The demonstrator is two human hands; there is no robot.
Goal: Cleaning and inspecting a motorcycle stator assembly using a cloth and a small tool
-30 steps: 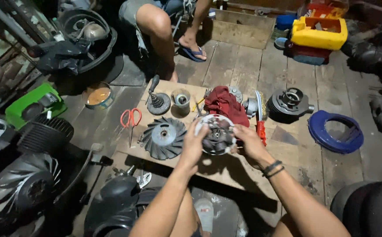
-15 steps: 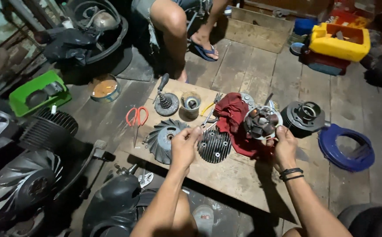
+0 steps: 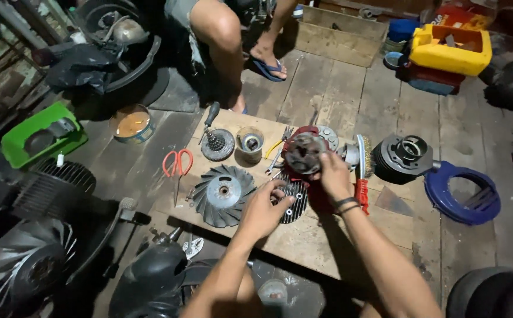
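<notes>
Round metal engine part (image 3: 303, 152), gripped in the right hand (image 3: 333, 176) above the red rag (image 3: 318, 197) near the board's (image 3: 303, 247) far edge, could slip onto the finned cylinder head (image 3: 294, 200) under the left hand's (image 3: 262, 209) curled fingers.

The near part of the wooden board (image 3: 303, 247) is left bare, so passage is open in front of the left hand (image 3: 260, 211) and right hand (image 3: 334, 176). Leftward the way is blocked by the finned fan wheel (image 3: 224, 194) and the orange-handled scissors (image 3: 177, 163); rightward by the wire brush (image 3: 362, 160) and the black finned cylinder (image 3: 402, 156); beyond, by a seated person's leg (image 3: 224, 44)
</notes>
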